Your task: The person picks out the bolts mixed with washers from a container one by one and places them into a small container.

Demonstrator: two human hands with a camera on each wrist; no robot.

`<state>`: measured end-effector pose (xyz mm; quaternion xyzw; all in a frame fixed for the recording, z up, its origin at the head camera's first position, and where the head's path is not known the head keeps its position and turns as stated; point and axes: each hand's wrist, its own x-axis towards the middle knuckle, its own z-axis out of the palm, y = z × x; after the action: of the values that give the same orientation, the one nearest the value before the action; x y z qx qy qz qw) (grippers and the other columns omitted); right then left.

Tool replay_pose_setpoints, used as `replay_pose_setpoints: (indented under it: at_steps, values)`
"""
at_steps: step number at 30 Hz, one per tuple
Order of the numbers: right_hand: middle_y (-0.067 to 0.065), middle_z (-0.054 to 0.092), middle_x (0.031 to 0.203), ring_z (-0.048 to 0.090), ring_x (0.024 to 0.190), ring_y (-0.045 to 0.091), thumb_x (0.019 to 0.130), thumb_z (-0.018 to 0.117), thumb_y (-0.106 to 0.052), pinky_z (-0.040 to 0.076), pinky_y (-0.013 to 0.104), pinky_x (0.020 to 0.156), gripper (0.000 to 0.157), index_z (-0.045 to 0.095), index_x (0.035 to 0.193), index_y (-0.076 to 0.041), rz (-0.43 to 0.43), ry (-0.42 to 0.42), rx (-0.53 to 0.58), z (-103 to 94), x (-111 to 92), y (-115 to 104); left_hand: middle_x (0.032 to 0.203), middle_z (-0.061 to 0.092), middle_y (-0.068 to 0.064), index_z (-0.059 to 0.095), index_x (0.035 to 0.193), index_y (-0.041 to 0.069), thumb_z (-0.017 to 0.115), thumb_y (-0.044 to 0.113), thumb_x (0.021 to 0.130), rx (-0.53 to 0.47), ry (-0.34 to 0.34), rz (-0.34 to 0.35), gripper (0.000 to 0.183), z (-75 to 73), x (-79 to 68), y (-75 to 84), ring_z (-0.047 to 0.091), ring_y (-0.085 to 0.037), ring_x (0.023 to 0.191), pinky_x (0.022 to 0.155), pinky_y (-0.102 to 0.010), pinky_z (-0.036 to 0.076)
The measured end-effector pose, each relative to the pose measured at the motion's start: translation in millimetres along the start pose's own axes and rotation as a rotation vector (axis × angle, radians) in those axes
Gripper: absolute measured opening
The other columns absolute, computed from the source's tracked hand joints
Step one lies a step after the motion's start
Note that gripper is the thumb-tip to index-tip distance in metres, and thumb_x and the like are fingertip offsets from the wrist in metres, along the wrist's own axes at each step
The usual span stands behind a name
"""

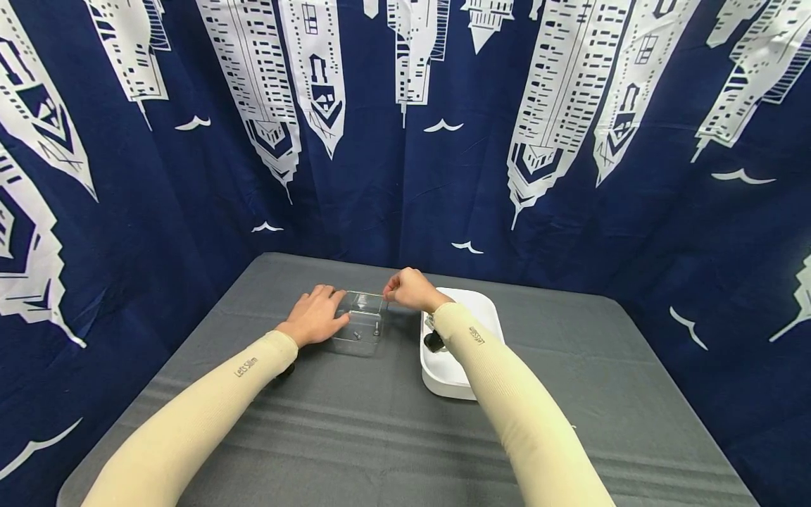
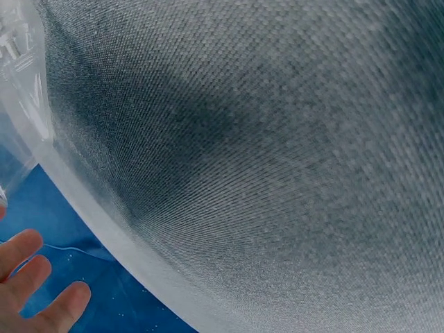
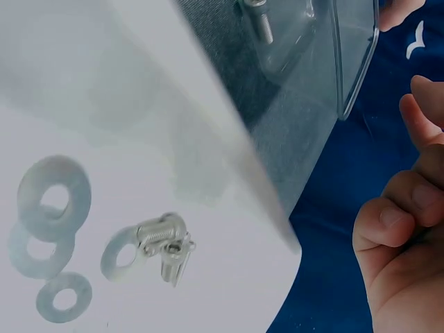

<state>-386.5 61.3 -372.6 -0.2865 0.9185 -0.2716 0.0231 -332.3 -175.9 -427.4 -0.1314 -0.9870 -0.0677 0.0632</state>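
Observation:
My left hand [image 1: 315,315] lies along the left side of a clear plastic box [image 1: 355,346], fingers spread and fairly straight, thumb reaching over it. Those fingers appear apart from one another in the left wrist view. Small bolts [image 1: 357,336] lie inside the box; one bolt [image 3: 262,22] shows up close in the right wrist view. Over the box's far right corner is my right hand [image 1: 410,289], thumb and index tips close together, other fingers curled. Whether anything is pinched there is hidden. A white tray [image 1: 448,389] sits below my right forearm.
Inside the tray are several flat washers [image 3: 64,297] and a small cluster of metal bolts [image 3: 164,229]. The grey cloth-covered table [image 1: 355,436] carries both containers. Behind it hangs a dark blue curtain [image 1: 393,197] with white building prints.

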Motion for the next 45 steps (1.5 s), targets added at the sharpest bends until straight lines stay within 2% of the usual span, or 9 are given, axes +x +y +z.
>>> replay_pose_setpoints:
  at_steps: [6, 13, 22, 29, 40, 45]
  values:
    - [-0.005, 0.073, 0.079, 0.052, 0.074, 0.008, 0.087, 0.072, -0.015, 0.043, 0.023, 0.071, 0.011, 0.079, 0.088, -0.007, -0.012, 0.014, 0.004, -5.0, -10, 7, 0.151, 0.046, -0.02, 0.048, 0.149, 0.008, 0.056, 0.044, 0.099, -0.019, 0.007, 0.008, 0.062, -0.3, 0.1, -0.3, 0.037, -0.037, 0.144, 0.111, -0.061, 0.035]
    - [-0.004, 0.073, 0.081, 0.052, 0.076, 0.009, 0.088, 0.071, -0.015, 0.043, 0.023, 0.069, 0.01, 0.078, 0.089, -0.008, 0.015, 0.012, 0.028, -10.8, -23, 13, 0.15, 0.047, -0.02, 0.049, 0.148, 0.007, 0.056, 0.043, 0.099, -0.024, 0.023, 0.039, 0.061, -1.8, -0.3, 3.4, 0.038, -0.036, 0.143, 0.11, -0.061, 0.036]
    - [-0.002, 0.076, 0.083, 0.057, 0.079, 0.009, 0.087, 0.071, -0.015, 0.046, 0.025, 0.074, 0.011, 0.079, 0.089, -0.008, 0.026, 0.034, 0.019, -16.5, -33, 26, 0.149, 0.048, -0.017, 0.05, 0.147, 0.009, 0.054, 0.045, 0.1, -0.008, 0.046, 0.07, 0.059, -3.1, 4.6, 17.4, 0.039, -0.034, 0.142, 0.108, -0.058, 0.037]
    - [0.005, 0.077, 0.087, 0.058, 0.079, 0.011, 0.088, 0.07, -0.014, 0.048, 0.027, 0.074, 0.013, 0.079, 0.093, -0.006, 0.046, 0.034, 0.028, -22.6, -41, 33, 0.15, 0.047, -0.015, 0.05, 0.148, 0.011, 0.053, 0.046, 0.101, -0.016, 0.044, 0.087, 0.059, -3.0, 10.1, 27.4, 0.038, -0.033, 0.143, 0.108, -0.058, 0.037]
    - [-0.001, 0.072, 0.078, 0.056, 0.072, 0.012, 0.085, 0.074, -0.015, 0.046, 0.025, 0.065, 0.01, 0.079, 0.089, -0.008, 0.078, 0.055, 0.025, -27.8, -49, 45, 0.15, 0.047, -0.013, 0.048, 0.149, 0.013, 0.055, 0.045, 0.101, -0.044, 0.056, 0.094, 0.058, -2.8, 21.2, 50.3, 0.038, -0.031, 0.143, 0.111, -0.056, 0.035]
    - [-0.004, 0.064, 0.068, 0.052, 0.065, 0.011, 0.083, 0.076, -0.015, 0.044, 0.025, 0.061, 0.01, 0.078, 0.089, -0.008, 0.108, 0.067, 0.036, -28.8, -55, 51, 0.15, 0.047, -0.013, 0.048, 0.15, 0.013, 0.053, 0.046, 0.102, -0.023, 0.05, 0.111, 0.059, -2.5, 25.3, 62.2, 0.038, -0.03, 0.143, 0.111, -0.055, 0.036]
